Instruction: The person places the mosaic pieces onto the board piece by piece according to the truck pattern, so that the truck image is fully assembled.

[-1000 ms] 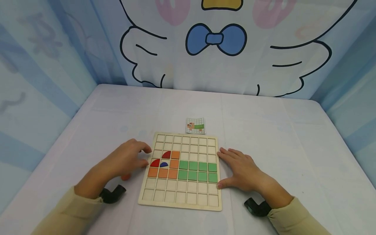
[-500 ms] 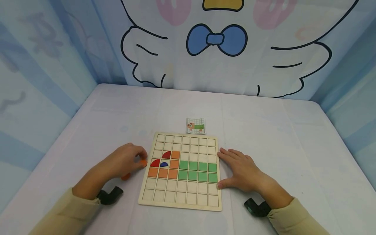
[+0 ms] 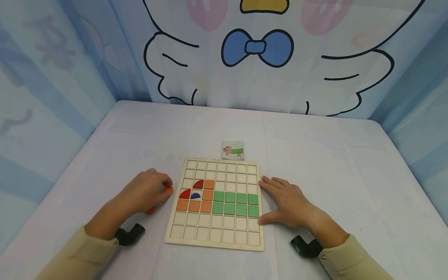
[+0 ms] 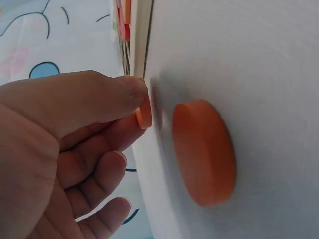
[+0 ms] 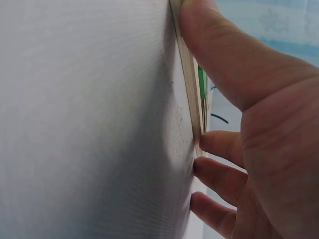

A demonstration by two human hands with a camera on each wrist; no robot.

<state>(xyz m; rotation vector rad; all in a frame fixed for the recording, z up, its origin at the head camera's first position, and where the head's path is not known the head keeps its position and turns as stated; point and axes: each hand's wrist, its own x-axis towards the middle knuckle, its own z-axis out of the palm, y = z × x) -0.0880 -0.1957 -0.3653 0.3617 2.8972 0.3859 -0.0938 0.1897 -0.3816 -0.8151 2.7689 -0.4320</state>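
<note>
My left hand (image 3: 145,192) pinches a small orange tile (image 4: 144,113) between thumb and forefinger, just off the board's left edge. Its full outline is hidden by the fingers. A second orange piece (image 4: 199,154), thick and rounded at the edge, lies on the table close under that hand. The wooden grid board (image 3: 214,235) bears red quarter-round tiles (image 3: 198,184), a blue half-round tile (image 3: 195,196), several orange square tiles (image 3: 205,207) and two rows of green square tiles (image 3: 241,204). My right hand (image 3: 288,202) rests along the board's right edge, thumb and fingertips touching it.
A small picture card (image 3: 233,150) with a coloured grid drawing lies just behind the board. White cloth covers the table (image 3: 332,163). Printed curtains (image 3: 266,85) stand around its back and sides. Black cameras (image 3: 306,247) sit at both wrists.
My left hand closed thumb and forefinger on an orange tile by the board's left edge, then drew slightly left with it. The right hand and board have stayed put.
</note>
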